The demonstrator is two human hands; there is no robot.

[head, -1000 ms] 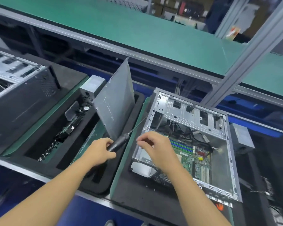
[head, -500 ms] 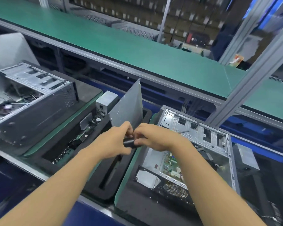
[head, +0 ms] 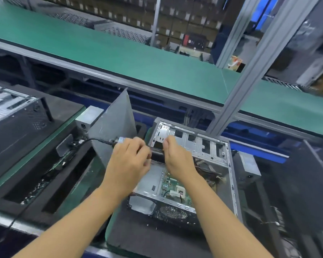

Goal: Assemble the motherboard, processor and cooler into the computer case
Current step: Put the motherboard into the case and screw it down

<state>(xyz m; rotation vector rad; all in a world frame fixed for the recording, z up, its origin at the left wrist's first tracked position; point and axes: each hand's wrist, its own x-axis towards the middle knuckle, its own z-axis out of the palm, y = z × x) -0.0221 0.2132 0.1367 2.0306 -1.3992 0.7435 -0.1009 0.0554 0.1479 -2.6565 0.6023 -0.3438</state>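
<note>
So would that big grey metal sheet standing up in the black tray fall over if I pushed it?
Probably yes: the metal sheet stands tilted on one edge in the black tray, so a push could tip it. It looks thin and flat, so likely stiff yet light for its size. Its bare edges might be sharp.

Single head view, close above the hands (head: 149, 161), facing forward and down.
</note>
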